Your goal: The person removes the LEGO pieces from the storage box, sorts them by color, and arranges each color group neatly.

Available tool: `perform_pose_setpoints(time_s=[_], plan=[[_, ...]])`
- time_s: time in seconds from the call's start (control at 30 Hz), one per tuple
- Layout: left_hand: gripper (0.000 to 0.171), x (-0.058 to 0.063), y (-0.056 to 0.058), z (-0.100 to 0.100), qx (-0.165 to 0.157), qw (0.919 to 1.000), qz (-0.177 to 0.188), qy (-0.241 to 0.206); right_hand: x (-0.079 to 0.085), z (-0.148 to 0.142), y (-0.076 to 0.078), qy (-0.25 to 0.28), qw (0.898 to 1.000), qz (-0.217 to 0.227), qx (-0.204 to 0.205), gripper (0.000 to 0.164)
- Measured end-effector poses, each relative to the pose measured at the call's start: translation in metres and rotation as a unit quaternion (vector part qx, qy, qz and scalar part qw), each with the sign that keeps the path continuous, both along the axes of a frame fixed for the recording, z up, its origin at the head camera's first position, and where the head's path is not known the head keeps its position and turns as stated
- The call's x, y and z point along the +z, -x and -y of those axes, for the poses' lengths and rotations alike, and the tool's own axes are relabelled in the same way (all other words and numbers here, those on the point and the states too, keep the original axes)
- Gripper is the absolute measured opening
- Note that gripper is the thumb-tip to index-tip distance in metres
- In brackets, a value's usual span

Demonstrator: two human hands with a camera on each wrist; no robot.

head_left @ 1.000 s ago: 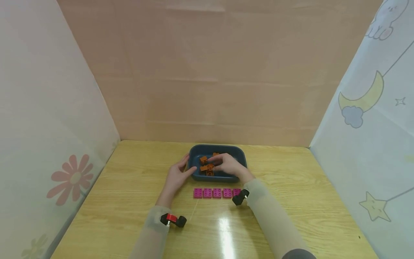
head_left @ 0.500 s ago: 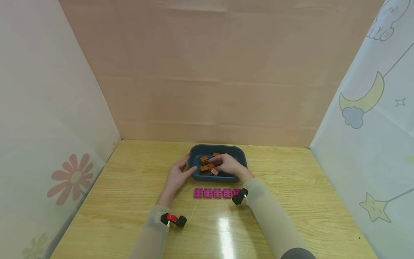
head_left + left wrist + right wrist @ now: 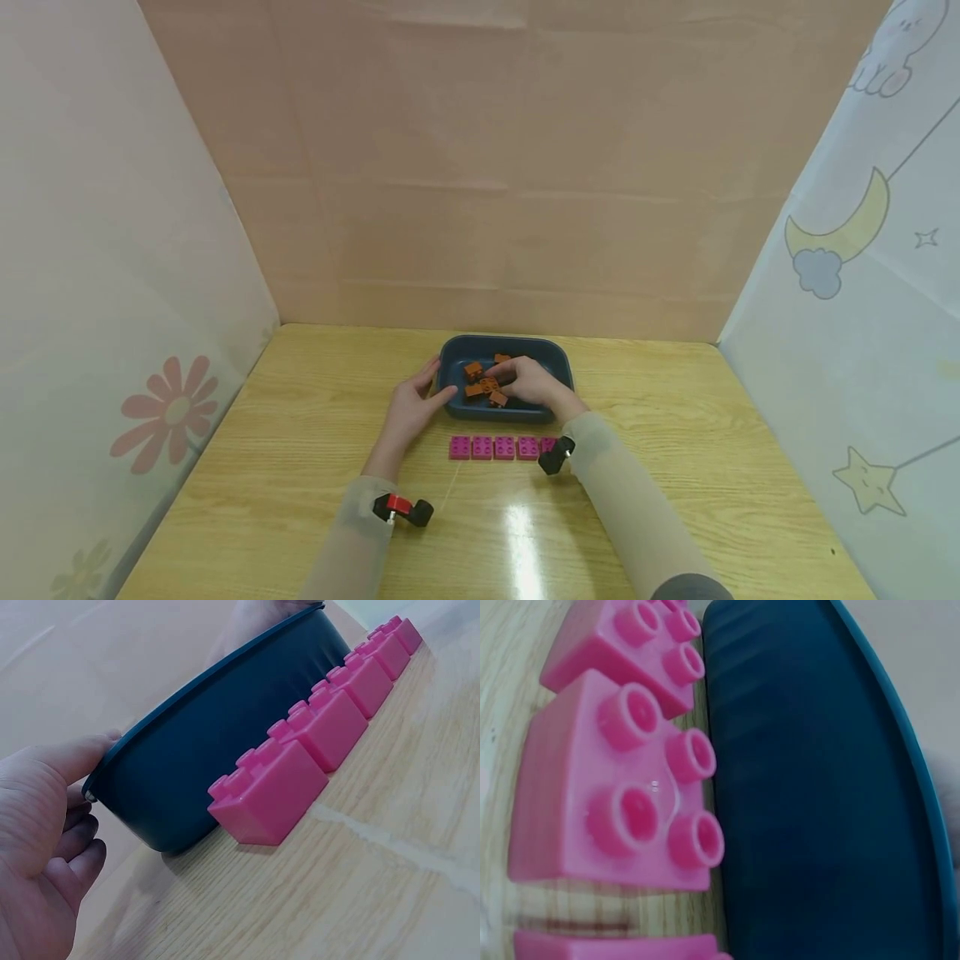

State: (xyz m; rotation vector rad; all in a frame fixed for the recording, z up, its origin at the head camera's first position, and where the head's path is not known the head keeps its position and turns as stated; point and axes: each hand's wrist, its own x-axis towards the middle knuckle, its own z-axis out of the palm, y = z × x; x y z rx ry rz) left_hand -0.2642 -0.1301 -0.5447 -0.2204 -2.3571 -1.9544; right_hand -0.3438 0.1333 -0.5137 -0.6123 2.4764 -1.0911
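The blue tray (image 3: 517, 416) stands near the worktop's (image 3: 300, 425) far edge, with five visible orange blocks (image 3: 473, 370) inside, towards its left end. The left hand (image 3: 409, 406) holds the tray's near left corner, thumb at the rim, fingers along the left side. The right hand (image 3: 534, 385) reaches in over the near right corner, fingers bent and partly parted around one orange block; whether they grip it, I cannot tell. Five pink blocks (image 3: 482, 447) line the tray's near side; one bears a tiny mark (image 3: 654, 785), unreadable.
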Motion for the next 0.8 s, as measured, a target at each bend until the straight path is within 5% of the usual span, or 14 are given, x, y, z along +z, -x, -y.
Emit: perform_pose_setpoints(time_s=[0.3, 0.8], plan=[[0.074, 0.001, -0.001, -0.002, -0.001, 0.9998, -0.003, -0.020, 0.002, -0.005, 0.000, 0.008, 1.000, 0.004, -0.028, 0.038], [0.076, -0.001, 0.000, 0.000, 0.005, 1.0000, -0.004, 0.007, 0.015, -0.012, -0.011, 0.037, 0.998, -0.021, -0.041, 0.046]])
